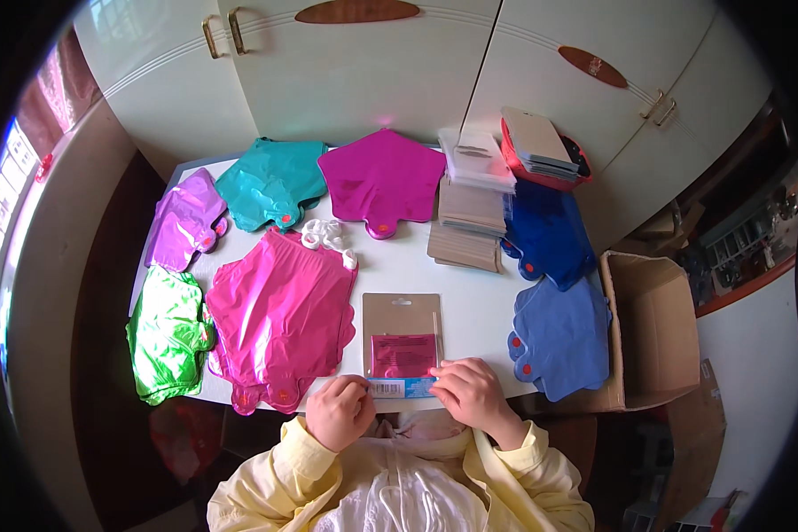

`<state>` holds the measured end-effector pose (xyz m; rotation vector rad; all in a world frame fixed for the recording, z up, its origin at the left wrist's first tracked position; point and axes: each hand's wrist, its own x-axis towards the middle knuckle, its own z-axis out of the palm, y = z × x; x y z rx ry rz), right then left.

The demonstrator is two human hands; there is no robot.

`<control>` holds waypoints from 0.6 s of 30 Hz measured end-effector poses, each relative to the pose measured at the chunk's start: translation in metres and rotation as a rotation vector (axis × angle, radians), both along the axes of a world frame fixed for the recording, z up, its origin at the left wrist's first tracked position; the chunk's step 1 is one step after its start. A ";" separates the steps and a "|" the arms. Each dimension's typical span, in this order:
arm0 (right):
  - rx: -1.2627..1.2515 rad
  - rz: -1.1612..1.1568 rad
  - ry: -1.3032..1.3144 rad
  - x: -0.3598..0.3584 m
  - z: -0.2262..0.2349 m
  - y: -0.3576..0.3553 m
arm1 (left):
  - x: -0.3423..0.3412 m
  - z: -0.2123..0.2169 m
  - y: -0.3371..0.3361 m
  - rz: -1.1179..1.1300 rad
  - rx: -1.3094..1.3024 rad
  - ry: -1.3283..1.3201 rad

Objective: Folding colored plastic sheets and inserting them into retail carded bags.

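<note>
A flat package (387,316) lies near the table's front edge, with a tan backing card that has a hanging slot at its top. Over the card's lower half sits a folded, shiny pink foil piece (403,356), and a blue-and-white strip runs along the bottom. My left hand (339,413) is closed, its fingertips at the package's lower left corner. At the lower right corner, my right hand (473,395) pinches the edge between thumb and fingers. Left of the package is a large pink foil balloon (279,310), lying flat.
Flat foil balloons surround the work spot: green (170,332), lilac (184,217), teal (270,182), magenta (381,177), dark blue (554,235) and light blue (563,337). White ribbon (324,235), stacked tan cards (470,208), a red basket (572,177) and a cardboard box (656,332) stand around.
</note>
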<state>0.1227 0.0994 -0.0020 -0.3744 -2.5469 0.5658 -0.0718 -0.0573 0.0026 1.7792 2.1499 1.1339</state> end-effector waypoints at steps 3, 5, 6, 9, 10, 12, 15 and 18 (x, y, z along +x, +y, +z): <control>-0.080 -0.051 -0.024 -0.003 0.001 -0.002 | 0.004 0.004 0.005 0.093 -0.110 0.035; -0.127 -0.113 0.005 -0.007 0.007 -0.005 | 0.005 0.006 0.007 0.133 -0.183 0.092; -0.110 -0.139 -0.034 -0.007 0.010 -0.005 | 0.004 0.008 0.009 0.185 -0.184 0.107; -0.057 -0.194 -0.120 -0.006 0.016 -0.005 | 0.004 0.013 0.011 0.244 -0.158 0.153; -0.040 -0.198 -0.128 -0.006 0.014 -0.006 | 0.004 0.012 0.011 0.200 -0.132 0.169; 0.001 -0.202 -0.151 -0.007 0.011 -0.007 | 0.005 0.010 0.013 0.157 -0.073 0.165; 0.002 -0.231 -0.107 -0.006 0.003 -0.012 | 0.008 0.011 0.014 0.144 -0.066 -0.108; -0.150 -0.307 0.150 -0.009 -0.001 -0.022 | 0.015 0.012 0.011 0.066 -0.119 -0.668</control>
